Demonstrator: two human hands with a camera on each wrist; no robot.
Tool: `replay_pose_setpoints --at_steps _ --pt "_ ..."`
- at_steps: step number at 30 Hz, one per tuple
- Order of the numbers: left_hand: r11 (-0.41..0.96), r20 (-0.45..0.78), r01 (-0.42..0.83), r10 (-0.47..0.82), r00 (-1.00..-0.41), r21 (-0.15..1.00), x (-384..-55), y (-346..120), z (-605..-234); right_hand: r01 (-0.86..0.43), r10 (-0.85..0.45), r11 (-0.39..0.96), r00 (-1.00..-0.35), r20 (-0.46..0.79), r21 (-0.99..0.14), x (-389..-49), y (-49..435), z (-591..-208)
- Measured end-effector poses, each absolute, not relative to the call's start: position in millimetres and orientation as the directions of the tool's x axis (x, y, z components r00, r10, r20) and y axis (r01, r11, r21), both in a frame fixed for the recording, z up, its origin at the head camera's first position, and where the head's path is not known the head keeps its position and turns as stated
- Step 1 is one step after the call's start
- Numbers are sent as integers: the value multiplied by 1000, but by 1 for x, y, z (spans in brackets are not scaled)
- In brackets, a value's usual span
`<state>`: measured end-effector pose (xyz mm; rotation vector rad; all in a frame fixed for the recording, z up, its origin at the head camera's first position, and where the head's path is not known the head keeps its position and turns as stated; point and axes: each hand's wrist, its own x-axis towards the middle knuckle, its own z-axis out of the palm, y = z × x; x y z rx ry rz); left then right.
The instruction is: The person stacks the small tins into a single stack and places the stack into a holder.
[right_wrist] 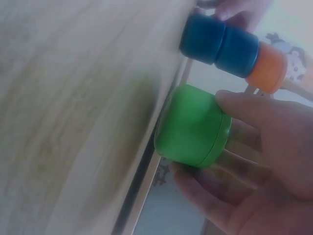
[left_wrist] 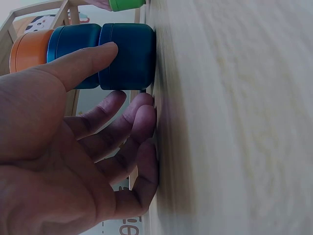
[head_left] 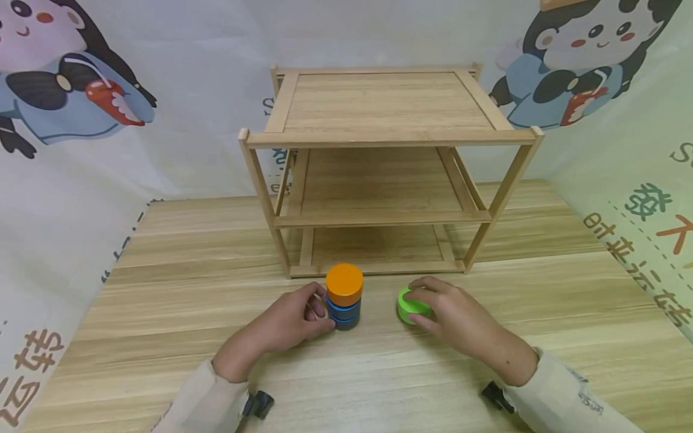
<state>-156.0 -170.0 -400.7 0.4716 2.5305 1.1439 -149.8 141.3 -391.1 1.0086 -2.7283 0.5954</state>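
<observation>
A stack of small round tins stands in front of the shelf in the head view: an orange tin (head_left: 344,284) on top of two dark blue tins (head_left: 346,311). Left of the stack is my left hand (head_left: 295,319), its thumb reaching to the side of the bottom blue tin (left_wrist: 132,68). The other left fingers are loosely bent beside the stack, near the tabletop. To the right, my right hand (head_left: 452,313) holds a green tin (head_left: 407,307) between thumb and fingers. In the right wrist view the green tin (right_wrist: 188,129) is low over the table.
A three-tier wooden shelf (head_left: 390,137) stands just behind the tins. The wood-grain tabletop (head_left: 162,288) reaches out to both sides. Printed cloth walls (head_left: 189,120) with cartoon figures and lettering enclose the back and sides.
</observation>
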Motion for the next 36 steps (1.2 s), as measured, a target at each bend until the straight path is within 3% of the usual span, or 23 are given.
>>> replay_pose_setpoints --at_steps 36 --pt "636 -169 154 417 -893 756 -156 -168 -402 -695 -578 673 -708 406 -252 -143 138 -366"
